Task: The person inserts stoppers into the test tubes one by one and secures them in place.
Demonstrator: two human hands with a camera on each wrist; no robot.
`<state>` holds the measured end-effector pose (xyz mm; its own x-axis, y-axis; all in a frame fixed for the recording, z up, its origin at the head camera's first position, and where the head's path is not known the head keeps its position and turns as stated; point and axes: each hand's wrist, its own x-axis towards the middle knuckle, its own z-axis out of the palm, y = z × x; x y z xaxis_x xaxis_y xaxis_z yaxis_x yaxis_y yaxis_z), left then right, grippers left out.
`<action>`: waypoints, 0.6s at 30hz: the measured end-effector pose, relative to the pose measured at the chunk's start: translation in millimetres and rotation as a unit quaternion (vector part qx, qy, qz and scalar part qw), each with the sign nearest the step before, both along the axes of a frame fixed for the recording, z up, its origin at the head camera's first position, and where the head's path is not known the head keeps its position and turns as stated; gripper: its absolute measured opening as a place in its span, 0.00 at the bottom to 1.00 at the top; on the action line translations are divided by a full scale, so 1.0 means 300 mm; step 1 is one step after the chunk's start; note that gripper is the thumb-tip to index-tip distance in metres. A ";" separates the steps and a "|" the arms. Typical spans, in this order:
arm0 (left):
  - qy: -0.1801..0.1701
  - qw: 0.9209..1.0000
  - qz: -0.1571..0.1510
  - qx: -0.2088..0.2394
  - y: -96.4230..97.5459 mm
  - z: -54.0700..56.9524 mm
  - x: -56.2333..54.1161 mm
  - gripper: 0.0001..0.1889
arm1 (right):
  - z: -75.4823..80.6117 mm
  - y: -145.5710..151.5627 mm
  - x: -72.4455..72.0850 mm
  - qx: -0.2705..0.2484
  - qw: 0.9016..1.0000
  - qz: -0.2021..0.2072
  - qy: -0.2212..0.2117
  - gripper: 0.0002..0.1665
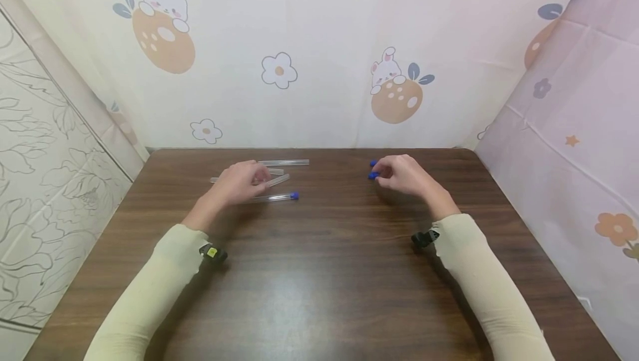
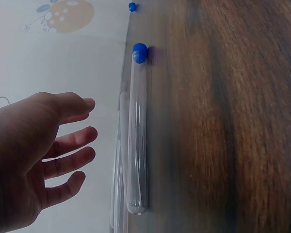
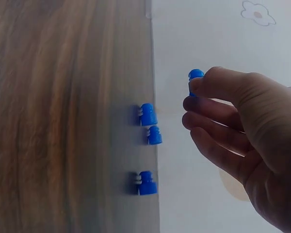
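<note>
My left hand [image 1: 238, 182] hovers over several transparent test tubes, its fingers loosely bent and holding nothing in the left wrist view. Nearest to it there lies a test tube [image 2: 137, 131] closed with a blue stopper [image 2: 140, 52]. Other tubes without stoppers, such as one tube [image 1: 287, 162] at the back, lie partly hidden by the hand. On the right, my right hand [image 1: 406, 175] pinches a small blue stopper [image 3: 196, 74] between thumb and index finger, above the table. Below it in the right wrist view lie three more stoppers [image 3: 147, 115].
The brown wooden table [image 1: 319, 250] ends at a patterned curtain [image 1: 324, 111] behind. Another curtain [image 1: 574, 156] hangs along the right side, and a white panel with drawn flowers [image 1: 45, 172] stands at the left. Each wrist wears a small black camera [image 1: 424, 238].
</note>
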<state>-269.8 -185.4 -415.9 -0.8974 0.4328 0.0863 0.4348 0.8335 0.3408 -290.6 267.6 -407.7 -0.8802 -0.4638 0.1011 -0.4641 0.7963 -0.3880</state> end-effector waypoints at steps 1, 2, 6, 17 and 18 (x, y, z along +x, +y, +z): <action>0.001 1.000 -0.002 0.001 0.002 0.000 -0.002 0.13 | 0.003 -0.005 0.001 -0.004 1.000 0.002 0.001 0.12; 0.002 1.000 -0.005 0.002 0.005 0.000 -0.003 0.14 | 0.005 -0.011 0.001 -0.006 1.000 0.004 0.003 0.12; 0.000 1.000 -0.014 0.004 0.013 -0.005 -0.009 0.16 | 0.012 -0.026 0.004 -0.013 1.000 0.007 0.006 0.12; -0.012 1.000 0.005 -0.006 0.003 -0.037 -0.026 0.20 | -0.003 -0.027 0.008 -0.021 1.000 0.006 0.006 0.13; -0.011 1.000 0.005 -0.010 0.002 -0.039 -0.026 0.20 | -0.003 -0.028 0.007 -0.022 1.000 0.007 0.006 0.13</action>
<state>-277.6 -184.7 -427.7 -0.9035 0.4247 0.0575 0.4183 0.8446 0.3343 -288.5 259.2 -408.7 -0.8723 -0.4707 0.1324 -0.4798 0.7720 -0.4170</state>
